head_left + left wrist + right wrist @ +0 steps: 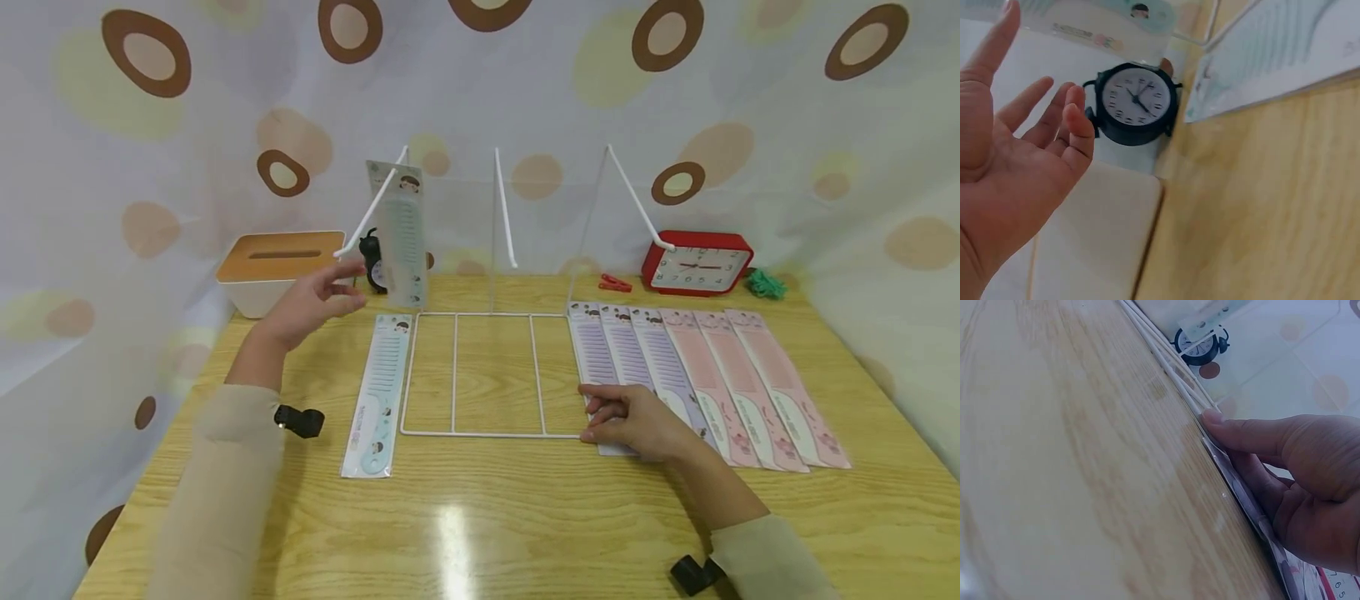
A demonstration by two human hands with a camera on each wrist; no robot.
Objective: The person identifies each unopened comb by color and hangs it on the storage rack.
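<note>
A packaged blue comb (403,242) hangs from the left arm of a white wire rack (495,435). My left hand (315,304) is raised just left of that pack, its fingers loosely bent with nothing held; the left wrist view shows the palm and spread thumb. Another packaged blue comb (377,392) lies flat along the rack's left side. My right hand (637,421) holds the rack's base at the front right corner, thumb on the wire in the right wrist view. Beneath this hand lie packaged purple combs (597,346), partly hidden by it.
Packaged pink combs (787,387) lie to the right of the purple ones. Along the back stand a tissue box (281,258), a black alarm clock (1136,97) and a red clock (697,262). A red clip (616,283) and green string (766,284) lie there too.
</note>
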